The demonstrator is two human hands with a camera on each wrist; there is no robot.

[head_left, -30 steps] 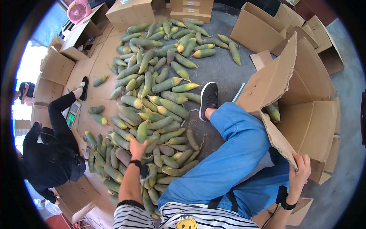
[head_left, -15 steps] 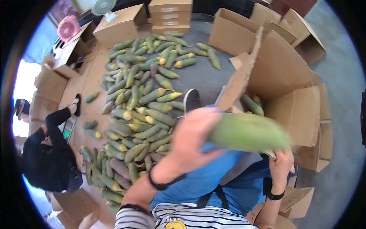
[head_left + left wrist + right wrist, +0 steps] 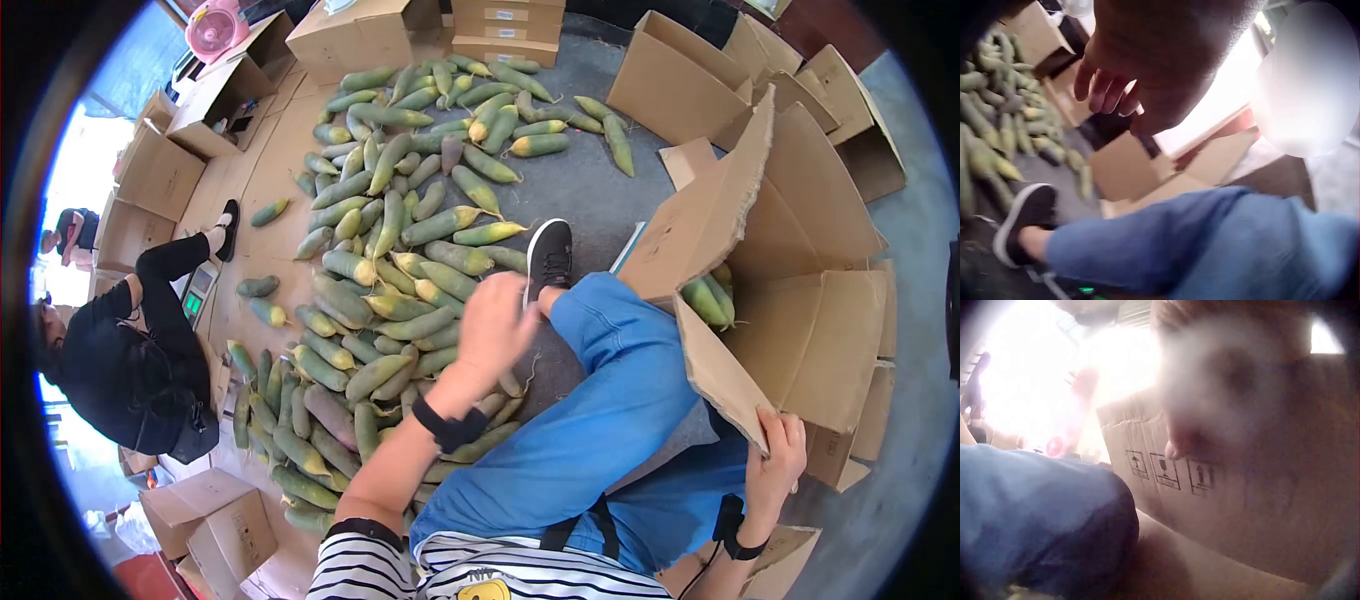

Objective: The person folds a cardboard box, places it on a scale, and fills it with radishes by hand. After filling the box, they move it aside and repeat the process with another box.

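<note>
My left hand (image 3: pixel 495 330) hangs over the near part of a big heap of green radishes (image 3: pixel 375 375), holding nothing. Its fingers (image 3: pixel 1105 94) are loosely bent in the left wrist view. On the other side, my right hand (image 3: pixel 780 450) grips the edge of a flap (image 3: pixel 722 385) of an open cardboard box (image 3: pixel 820 320). Printed handling symbols show on the cardboard (image 3: pixel 1229 515) beside that hand in the right wrist view. A few green radishes (image 3: pixel 706 302) lie inside the box, partly hidden by its wall.
My bent leg in blue trousers (image 3: pixel 620 350) lies between heap and box. At the left sits another person in black (image 3: pixel 135 375), near a scale with a green display (image 3: pixel 195 298). More cardboard boxes (image 3: pixel 675 80) stand along the back and right.
My left hand picked a green radish from the heap, carried it right to the box and let it go, then came back leftward without it. My right hand has kept its grip on the flap.
</note>
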